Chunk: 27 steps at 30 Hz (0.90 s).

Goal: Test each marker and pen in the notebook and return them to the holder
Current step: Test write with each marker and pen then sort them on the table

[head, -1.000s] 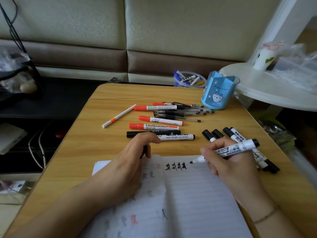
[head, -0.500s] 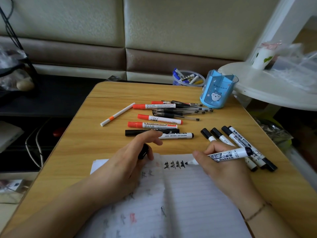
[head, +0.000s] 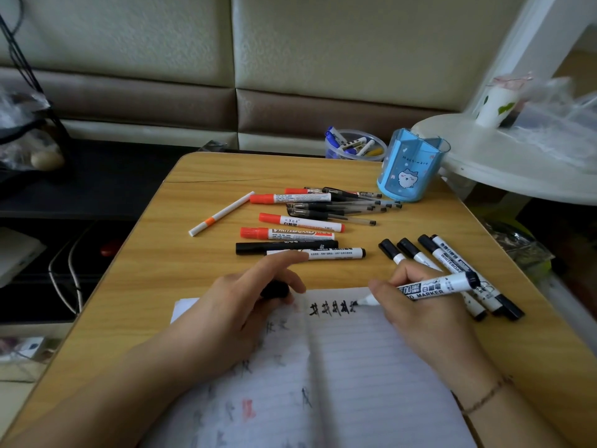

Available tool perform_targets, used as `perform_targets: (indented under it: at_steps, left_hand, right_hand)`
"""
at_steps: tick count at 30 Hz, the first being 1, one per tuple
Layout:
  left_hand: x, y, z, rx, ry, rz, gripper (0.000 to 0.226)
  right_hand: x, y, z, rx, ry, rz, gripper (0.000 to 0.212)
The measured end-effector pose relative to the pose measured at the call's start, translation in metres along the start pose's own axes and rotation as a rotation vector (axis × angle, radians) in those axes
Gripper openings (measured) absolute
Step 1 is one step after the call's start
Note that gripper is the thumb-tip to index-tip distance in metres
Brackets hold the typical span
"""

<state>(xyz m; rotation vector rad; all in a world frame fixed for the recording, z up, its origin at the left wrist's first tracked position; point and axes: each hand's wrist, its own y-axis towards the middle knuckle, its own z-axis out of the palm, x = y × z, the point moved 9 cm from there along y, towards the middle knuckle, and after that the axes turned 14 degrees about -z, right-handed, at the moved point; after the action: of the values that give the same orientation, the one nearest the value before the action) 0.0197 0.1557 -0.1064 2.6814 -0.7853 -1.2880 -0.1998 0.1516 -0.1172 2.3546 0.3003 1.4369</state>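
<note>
An open lined notebook lies at the table's near edge, with a row of black marks at the top of its right page. My right hand grips a white whiteboard marker, uncapped, its tip touching the page at the end of that row. My left hand rests on the left page and holds the black cap under its fingers. The blue pen holder stands at the far right of the table. Red-capped markers and black pens lie loose in the middle.
Several black-capped markers lie beside my right hand. A thin white and orange pen lies to the left. A clear tub of markers sits behind the table. A white round side table stands close on the right.
My right hand brought the marker's tip down and left onto the page, and a further black mark now stands at the end of the row. My left hand has stayed put.
</note>
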Motion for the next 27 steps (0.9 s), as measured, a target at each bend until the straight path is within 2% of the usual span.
perform_targets:
  at_steps: [4, 8, 12, 13, 16, 19, 27]
  left_hand:
    - [-0.004, -0.002, -0.005, -0.018, 0.027, 0.048, 0.05]
    - [-0.003, -0.001, -0.005, -0.004, 0.087, 0.02, 0.05]
    - [-0.011, -0.003, -0.002, 0.012, 0.245, 0.009, 0.011]
    - [-0.014, -0.004, -0.001, 0.011, 0.296, 0.024, 0.008]
    - [-0.019, -0.003, 0.003, -0.002, 0.39, 0.062, 0.023]
    - [-0.017, -0.003, 0.004, -0.026, 0.396, 0.069, 0.033]
    - [-0.019, -0.002, 0.006, -0.06, 0.389, 0.074, 0.027]
  right_hand:
    - [-0.005, 0.001, 0.0, -0.009, 0.055, 0.037, 0.035]
    - [0.003, 0.0, -0.003, -0.036, 0.238, 0.05, 0.023]
    - [0.034, 0.001, 0.001, 0.062, 0.344, -0.109, 0.014]
    - [0.041, -0.001, 0.004, 0.097, 0.393, -0.165, 0.016]
    - [0.052, -0.008, 0.014, 0.176, 0.522, -0.23, 0.031]
    - [0.055, -0.011, 0.023, 0.217, 0.554, -0.208, 0.02]
    - [0.058, -0.014, 0.025, 0.237, 0.502, -0.173, 0.012]
